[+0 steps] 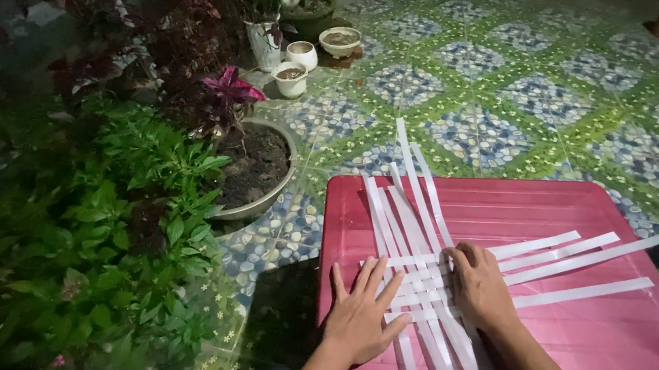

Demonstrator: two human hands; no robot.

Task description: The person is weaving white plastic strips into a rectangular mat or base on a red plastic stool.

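Resting flat and open, left hand (358,314) and right hand (480,288) press woven white strips (421,244) on red surface (615,337); soil-filled pot (253,170) at 10 o'clock, small white pots (292,79) beyond.

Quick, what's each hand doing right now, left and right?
Left hand: open, flat, pressing the white strips on the red table.
Right hand: palm down, fingers curled on the strips' crossing; grip unclear.

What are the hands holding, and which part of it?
Nothing is gripped. The left hand lies flat, fingers spread, on the white strips where they cross on the red table. The right hand presses the same crossing, fingertips on a strip.
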